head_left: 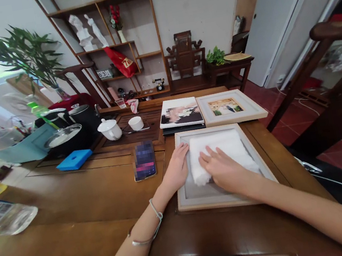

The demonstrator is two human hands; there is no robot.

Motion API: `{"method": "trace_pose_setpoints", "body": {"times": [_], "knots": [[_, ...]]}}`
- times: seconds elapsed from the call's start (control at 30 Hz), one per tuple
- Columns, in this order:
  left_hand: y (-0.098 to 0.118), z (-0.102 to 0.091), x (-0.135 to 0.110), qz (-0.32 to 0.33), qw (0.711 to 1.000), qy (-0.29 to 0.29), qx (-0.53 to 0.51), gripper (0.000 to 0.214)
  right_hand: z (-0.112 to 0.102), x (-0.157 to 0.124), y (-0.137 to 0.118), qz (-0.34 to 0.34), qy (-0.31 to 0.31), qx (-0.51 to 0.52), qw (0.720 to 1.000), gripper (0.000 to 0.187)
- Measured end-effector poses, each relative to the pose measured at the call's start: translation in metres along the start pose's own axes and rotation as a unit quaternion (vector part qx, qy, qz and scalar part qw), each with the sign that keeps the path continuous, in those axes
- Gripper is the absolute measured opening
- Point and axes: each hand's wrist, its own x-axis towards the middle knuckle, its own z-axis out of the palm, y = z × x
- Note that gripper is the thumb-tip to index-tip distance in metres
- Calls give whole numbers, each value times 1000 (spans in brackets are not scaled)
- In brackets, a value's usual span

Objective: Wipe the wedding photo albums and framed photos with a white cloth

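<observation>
A pale-edged picture frame (233,198) lies flat on the wooden table in front of me. A folded white cloth (222,138) covers much of its middle, so what is under the cloth is hidden. My right hand (222,165) presses down on the cloth, fingers bent and slightly apart, gripping it against the frame. At the frame's left edge, my left hand (178,166) is closed over the rim, its fingertips on the inner border. A bracelet (156,223) circles my left wrist.
Behind the frame lie a photo panel (180,113) and another framed photo (231,106). Left of my hands are a phone (144,161), a blue block (74,160), a white lidded cup (109,129) and a small white bowl (136,123). A clear bottle (7,214) lies far left.
</observation>
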Motion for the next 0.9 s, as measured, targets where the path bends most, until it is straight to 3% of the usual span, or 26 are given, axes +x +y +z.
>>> {"method": "trace_pose_setpoints", "body": {"times": [0.13, 0.2, 0.27, 0.37, 0.47, 0.53, 0.63, 0.73, 0.8, 0.9], "knots": [[3, -2, 1, -13, 1000, -5, 1, 44, -15, -39, -19, -122, -2, 87, 989, 55], [5, -3, 1, -14, 1000, -13, 9, 43, -16, -47, -14, -135, 8, 123, 983, 53], [6, -3, 2, -11, 1000, -19, 17, 43, -13, -41, 0, -100, 13, 126, 987, 55], [6, -2, 1, -2, 1000, -18, 20, 42, -2, -15, 20, 10, 22, 58, 998, 64], [4, -1, 1, 7, 1000, -12, 19, 42, 7, 6, 21, 88, 25, 6, 996, 70], [3, -1, 1, 14, 1000, -10, 19, 43, 9, 5, 9, 61, 25, 17, 998, 71], [3, -3, 1, 13, 1000, -15, 16, 45, 2, -18, -10, -43, 15, 65, 997, 67], [4, -3, 1, 3, 1000, -23, 20, 44, -14, -45, -10, -115, -8, 115, 987, 61], [4, -2, 1, 2, 999, -21, 23, 42, -26, -50, 2, -96, -13, 127, 987, 55], [4, -1, 2, 5, 999, -15, 28, 39, -36, -29, 25, 24, 33, 63, 997, 46]]}}
